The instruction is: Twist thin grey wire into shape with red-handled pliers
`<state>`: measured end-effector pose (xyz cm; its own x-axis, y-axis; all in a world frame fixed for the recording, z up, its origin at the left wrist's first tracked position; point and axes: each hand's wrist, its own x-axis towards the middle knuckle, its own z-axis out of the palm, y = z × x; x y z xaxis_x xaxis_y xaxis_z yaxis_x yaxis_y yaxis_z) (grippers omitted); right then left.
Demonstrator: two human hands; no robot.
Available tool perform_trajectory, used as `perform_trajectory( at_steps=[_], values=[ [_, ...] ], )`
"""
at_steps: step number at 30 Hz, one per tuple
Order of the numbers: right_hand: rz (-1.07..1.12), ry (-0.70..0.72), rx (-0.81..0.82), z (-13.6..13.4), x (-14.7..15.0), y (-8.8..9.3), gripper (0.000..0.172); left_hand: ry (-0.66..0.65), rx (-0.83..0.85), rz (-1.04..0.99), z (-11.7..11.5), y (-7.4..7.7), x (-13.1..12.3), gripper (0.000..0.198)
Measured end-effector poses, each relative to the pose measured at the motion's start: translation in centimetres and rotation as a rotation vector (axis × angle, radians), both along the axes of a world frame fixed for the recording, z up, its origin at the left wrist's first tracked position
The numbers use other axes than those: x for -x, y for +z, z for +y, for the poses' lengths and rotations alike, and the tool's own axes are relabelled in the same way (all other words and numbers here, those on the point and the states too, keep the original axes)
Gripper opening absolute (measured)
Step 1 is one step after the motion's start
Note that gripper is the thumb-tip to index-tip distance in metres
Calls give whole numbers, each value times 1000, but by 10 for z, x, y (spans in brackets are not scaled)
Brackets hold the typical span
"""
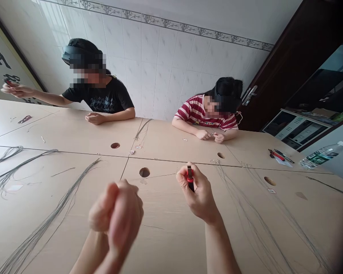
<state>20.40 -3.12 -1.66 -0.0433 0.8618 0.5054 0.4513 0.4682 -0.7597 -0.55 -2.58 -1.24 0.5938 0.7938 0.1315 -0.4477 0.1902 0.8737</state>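
Note:
My right hand (200,196) is closed around small red-and-black pliers (189,178), which point away from me and show only in part. A thin wire (162,176) runs left from the thumb and fingertip of this hand toward my left hand (125,217). My left hand is curled shut, blurred and doubled in the picture, so what its fingers hold is hidden. Both hands are raised over the near side of the table (171,243). To the left of my left hand lies a bundle of thin grey wires (71,190).
Across the table sit a person in black (111,95) and a person in striped red (194,110). More wire strands (246,213) spread at the right. Pliers (276,155) and a water bottle (322,155) stand farther right. The tabletop has round holes (144,172).

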Motion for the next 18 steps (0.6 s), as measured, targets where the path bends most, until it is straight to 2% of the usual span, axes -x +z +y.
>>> perform_trajectory(
  at_steps=[4,7,9,14,18],
  values=[
    [9,60,-31,-3,6,1,14,454,79,-407,3,28,-2,41],
    [26,94,-41,-4,9,2,14,627,44,-494,13,39,-12,40],
    [25,109,-42,-5,11,2,13,678,12,-498,21,37,-18,39],
    [-5,126,-37,-5,14,0,12,760,-23,-443,36,20,-28,37],
    [-2,128,-40,-3,16,-1,12,670,-81,-204,35,14,-36,37]
  ],
)
